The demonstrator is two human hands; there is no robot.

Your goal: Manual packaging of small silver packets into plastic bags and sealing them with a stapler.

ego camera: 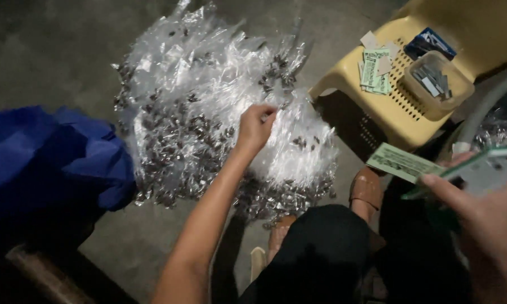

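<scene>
We see our left hand [256, 126] stretched out over a big heap of small clear packets [208, 112] on the floor, its fingers [266, 111] curled together and pinching the edge of one packet near the top of the heap. Our right hand [484, 219], close to the camera, has its fingers closed on a green stapler [473, 169], with a green paper label [405, 163] just beyond them.

Because the packets are slick and tangled, we judge that pulling one could drag its neighbours along and slide the heap toward the sandalled foot [367, 188] below the left fingers. The thin film might also tear if the pinch catches only a corner.

Beyond the right fingers, a yellow plastic stool [377, 107] carries more labels [375, 70] and a tub of staples [436, 81] near its edge; a careless elbow could tip it.
</scene>
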